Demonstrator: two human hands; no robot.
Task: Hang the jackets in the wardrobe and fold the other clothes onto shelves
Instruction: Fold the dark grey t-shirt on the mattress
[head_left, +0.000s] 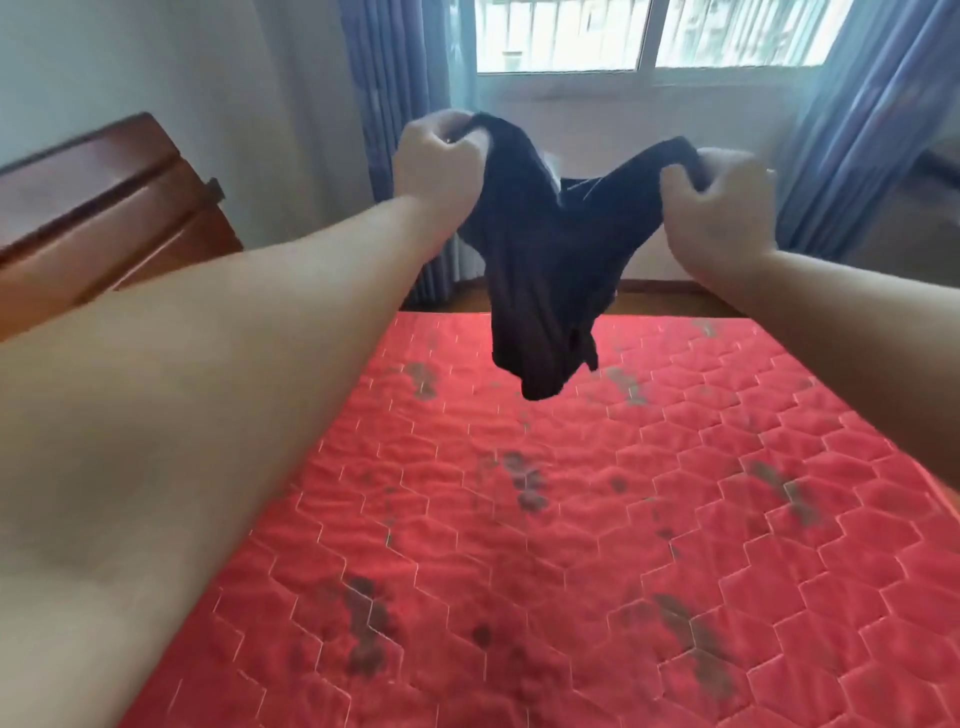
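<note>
Both hands hold one dark garment (545, 270) up in the air over the far half of the red quilted bed (519, 519). The left hand (439, 156) has its fingers (457, 137) curled tight round one upper corner of the cloth; the right hand (719, 200) grips the other upper corner, also with curled fingers. The left hand sits a little higher and further left in the scene, the right a little lower.

Between the two grips the top edge sags into a shallow dip, and the rest of the cloth hangs straight down from it, bunched and twisted, so its long axis runs vertically (it is not spread flat at all). The lowest tip hangs above the bed, and I cannot tell for certain whether it is clear of the quilt, though it appears to be.

The garment lies directly below and between the fingers, equally shared by both hands. Judging by this, the likely next step is to lower it onto the bed toward the near side and open it out for folding. What kind of garment it is cannot be told from this crumpled shape.

A blue curtain (395, 78) and a window (649, 36) stand at the far wall.
</note>
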